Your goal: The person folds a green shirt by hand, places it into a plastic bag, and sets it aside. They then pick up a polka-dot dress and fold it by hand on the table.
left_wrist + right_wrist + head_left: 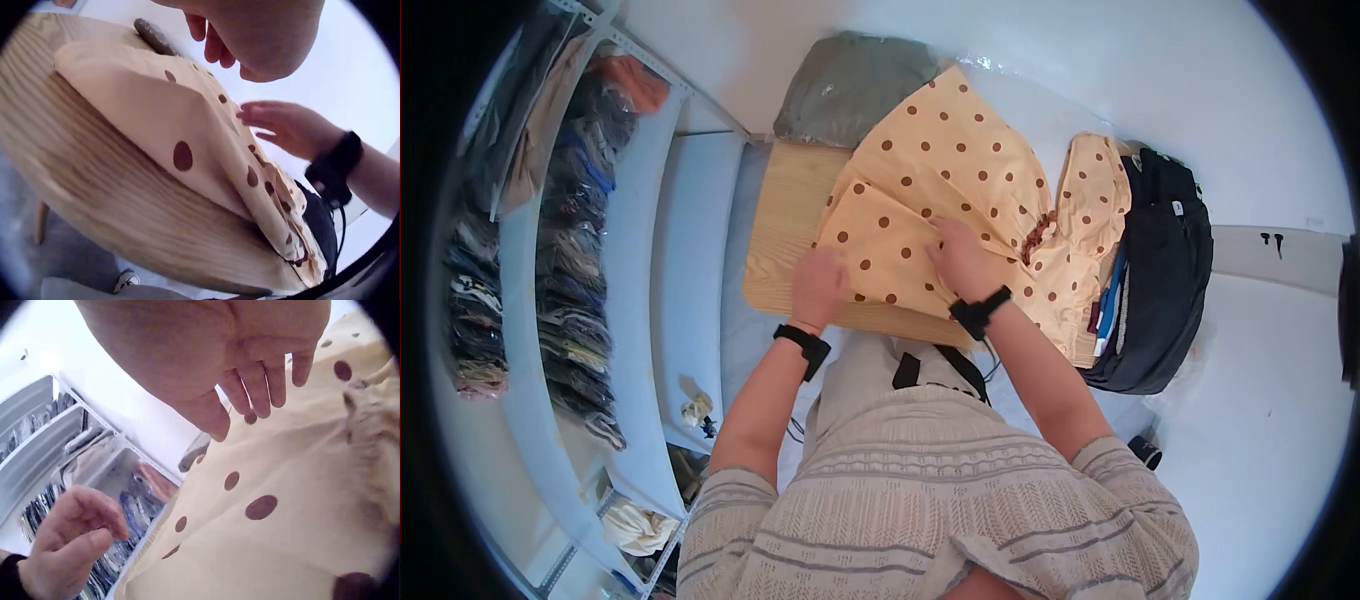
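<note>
A peach dress (960, 160) with brown polka dots lies spread over the wooden table (792, 215), its skirt fanned to the left and its gathered waist and sleeve to the right. My left hand (820, 285) hovers at the skirt's near left edge. In the right wrist view that left hand (75, 540) has loosely bent fingers and holds nothing. Over the middle of the skirt is my right hand (963, 262); the right wrist view shows its fingers (253, 387) extended, close above the cloth. In the left wrist view a fold stands up along the skirt.
Behind the dress lies an olive-grey item in clear plastic (850, 85). Dark folded clothes (1170, 270) are piled at the table's right. Shelves packed with bagged garments (575, 250) line the left side. A white wall (1270, 340) rises at the right.
</note>
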`<state>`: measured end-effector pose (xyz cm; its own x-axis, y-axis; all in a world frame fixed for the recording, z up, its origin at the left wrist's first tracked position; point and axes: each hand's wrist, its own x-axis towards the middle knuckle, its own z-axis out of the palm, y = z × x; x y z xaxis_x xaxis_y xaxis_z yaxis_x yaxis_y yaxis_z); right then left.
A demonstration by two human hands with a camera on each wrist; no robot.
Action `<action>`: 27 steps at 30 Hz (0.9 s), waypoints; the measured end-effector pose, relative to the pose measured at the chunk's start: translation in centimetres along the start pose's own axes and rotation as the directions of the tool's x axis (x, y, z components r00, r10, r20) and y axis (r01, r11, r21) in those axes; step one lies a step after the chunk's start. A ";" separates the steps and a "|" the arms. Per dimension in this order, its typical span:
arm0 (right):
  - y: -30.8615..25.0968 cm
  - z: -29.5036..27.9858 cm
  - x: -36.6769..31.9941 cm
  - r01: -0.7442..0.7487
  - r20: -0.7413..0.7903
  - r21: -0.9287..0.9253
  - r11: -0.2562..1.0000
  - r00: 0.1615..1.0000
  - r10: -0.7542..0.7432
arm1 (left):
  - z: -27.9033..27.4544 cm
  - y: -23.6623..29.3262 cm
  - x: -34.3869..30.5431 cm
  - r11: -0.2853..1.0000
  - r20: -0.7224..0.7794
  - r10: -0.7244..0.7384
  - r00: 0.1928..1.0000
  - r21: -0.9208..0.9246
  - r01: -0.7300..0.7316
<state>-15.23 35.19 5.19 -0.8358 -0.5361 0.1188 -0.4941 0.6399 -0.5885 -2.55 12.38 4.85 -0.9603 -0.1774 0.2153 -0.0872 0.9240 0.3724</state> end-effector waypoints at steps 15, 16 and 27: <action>-0.5 0.6 6.3 -0.219 0.241 0.153 0.964 0.954 0.178 | 1.2 3.6 1.6 0.983 0.366 0.132 0.921 -0.170 -0.074; 0.5 -1.6 6.0 -0.251 0.212 0.211 0.945 0.955 0.207 | 0.9 3.6 2.9 0.983 0.529 0.059 0.847 -0.181 0.044; 19.3 -9.7 2.2 -0.581 -0.010 0.164 0.797 0.807 0.591 | 5.5 5.0 30.3 0.965 0.346 0.228 0.910 -0.204 -0.164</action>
<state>-28.96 51.68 1.84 -0.9686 -0.0493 -0.2437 0.1313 0.7312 -0.6694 -33.51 13.51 8.31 -0.9855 0.1668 -0.0315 0.1279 0.8517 0.5083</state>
